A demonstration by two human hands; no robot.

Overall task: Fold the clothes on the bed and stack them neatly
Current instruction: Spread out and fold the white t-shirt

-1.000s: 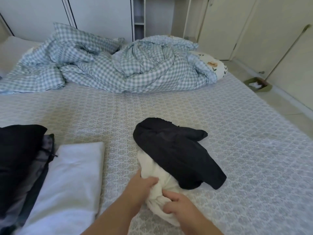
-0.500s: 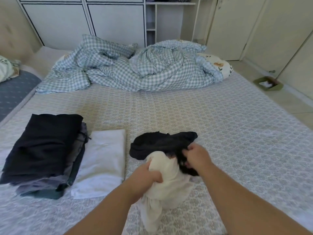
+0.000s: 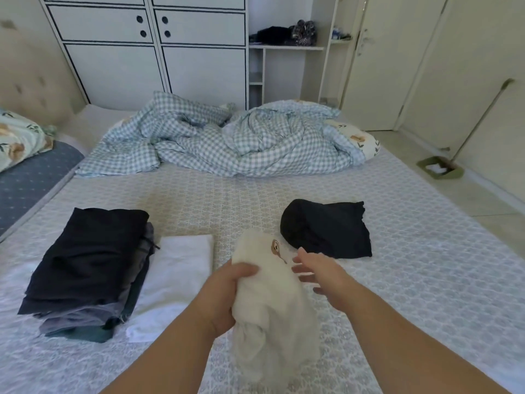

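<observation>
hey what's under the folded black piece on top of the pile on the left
Under the black top piece lie folded grey layers, then a dark teal garment at the bottom. Only their edges show, so how many pieces there are cannot be told.

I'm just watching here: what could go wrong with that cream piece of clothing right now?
Only the left hand grips the bunched cream garment; the right hand is open beside it, so the cloth could slip or unfold unevenly. Its loose lower end hangs crumpled, which may leave creases once folded. The black garment lies unfolded close by, and the cream one could drag across it when spread on the bed.
</observation>
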